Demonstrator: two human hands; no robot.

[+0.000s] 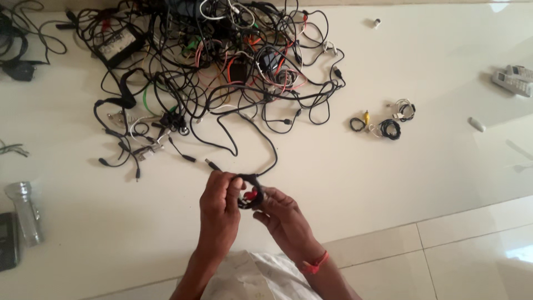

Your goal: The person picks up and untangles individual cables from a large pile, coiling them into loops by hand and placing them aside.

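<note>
My left hand [219, 208] and my right hand [280, 216] meet low in the middle of the head view, both gripping a small coiled black cable [250, 194] with red plugs. A loose length of that cable [270, 155] runs up from my fingers toward a big tangled pile of cables [222, 61] spread over the white floor at the upper left. A red thread band circles my right wrist [315, 261].
Small wound cable bundles [388, 126] lie to the right of the pile. Two white handsets [513, 80] rest at the far right, with a small white piece [476, 124] nearby. A silver torch [25, 211] and a dark device [6, 247] lie at the left edge.
</note>
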